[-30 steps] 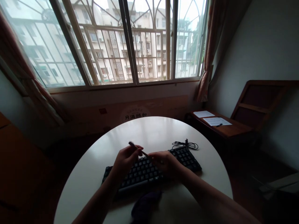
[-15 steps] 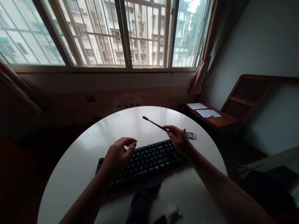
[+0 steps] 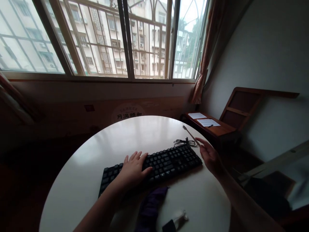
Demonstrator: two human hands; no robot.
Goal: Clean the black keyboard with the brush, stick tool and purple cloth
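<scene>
A black keyboard (image 3: 166,162) lies at a slant on the round white table (image 3: 72,180). My left hand (image 3: 135,169) rests on its left half, palm down, with the fingers spread over the keys and holding nothing. Right of the keyboard, my right hand (image 3: 210,156) is closed round a thin stick with a small brush-like head (image 3: 189,132). Its head points up and left, above the table's far right part. The coiled black cable (image 3: 181,141) lies behind the keyboard, close to the stick.
Nearer to me on the table are a dark purple cloth (image 3: 153,204) and a small black item with a pale end (image 3: 175,222). A wooden chair or bench (image 3: 224,129) at the right bears paper sheets (image 3: 209,122) and a pen (image 3: 213,125). A barred window is ahead.
My left hand has flattened from a curled pose onto the keys. My right hand has moved right with the stick, off the keyboard's right end. The view has tilted up and turned slightly right.
</scene>
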